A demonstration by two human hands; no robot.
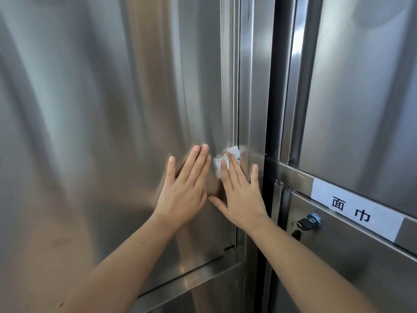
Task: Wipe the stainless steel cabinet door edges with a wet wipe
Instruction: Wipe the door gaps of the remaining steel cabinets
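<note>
Cabinet door edge (234, 86) runs vertical; flat right hand (242, 195) presses wet wipe (232, 152) there, left hand (182, 195) flat.

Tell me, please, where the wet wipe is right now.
Head view, centre: the wet wipe is pressed under the right hand against the left door's right edge, beside the left hand.

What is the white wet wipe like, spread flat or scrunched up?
Scrunched up: the white wet wipe bunches in folds under straight fingers of the right hand, against the shiny steel cabinet door edge.
</note>
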